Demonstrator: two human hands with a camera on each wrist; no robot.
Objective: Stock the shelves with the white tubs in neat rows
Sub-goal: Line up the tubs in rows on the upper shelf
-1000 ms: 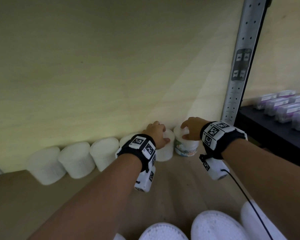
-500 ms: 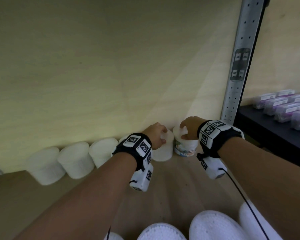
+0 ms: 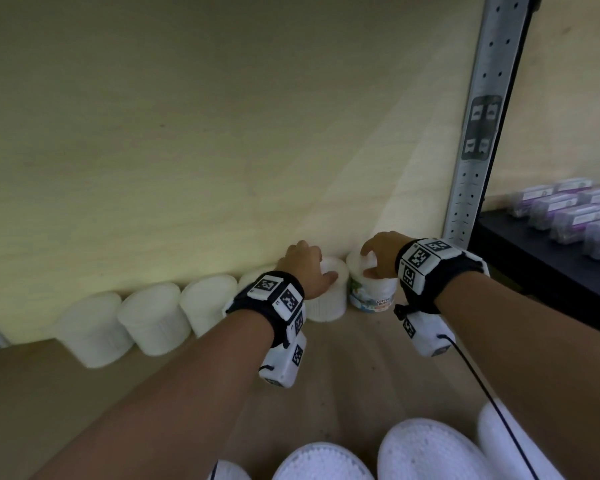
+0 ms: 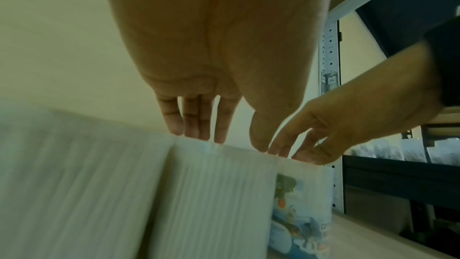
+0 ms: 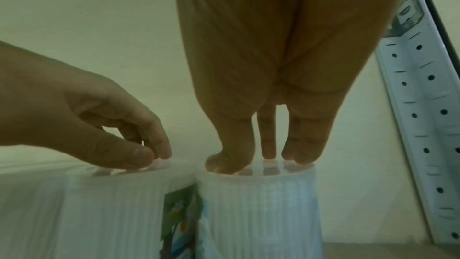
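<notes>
Several white ribbed tubs (image 3: 153, 317) stand in a row against the back panel of the wooden shelf. My left hand (image 3: 305, 268) rests its fingertips (image 4: 199, 131) on the lid of a plain white tub (image 3: 329, 299). My right hand (image 3: 378, 258) touches the lid of the neighbouring tub (image 3: 371, 292), the last on the right, which shows a coloured label. In the right wrist view the thumb and fingertips (image 5: 267, 151) stand on top of that tub (image 5: 261, 204), not round its sides. The two tubs stand side by side and touch.
More white tubs (image 3: 426, 448) sit at the front edge of the shelf board (image 3: 361, 368), below my arms. A perforated metal upright (image 3: 478, 126) stands just right of the last tub. Beyond it, a dark shelf (image 3: 520, 251) carries purple-labelled packs (image 3: 575, 216).
Both hands stay on the same two tubs. The left wrist has drifted slightly left and the tubs have not visibly moved.
</notes>
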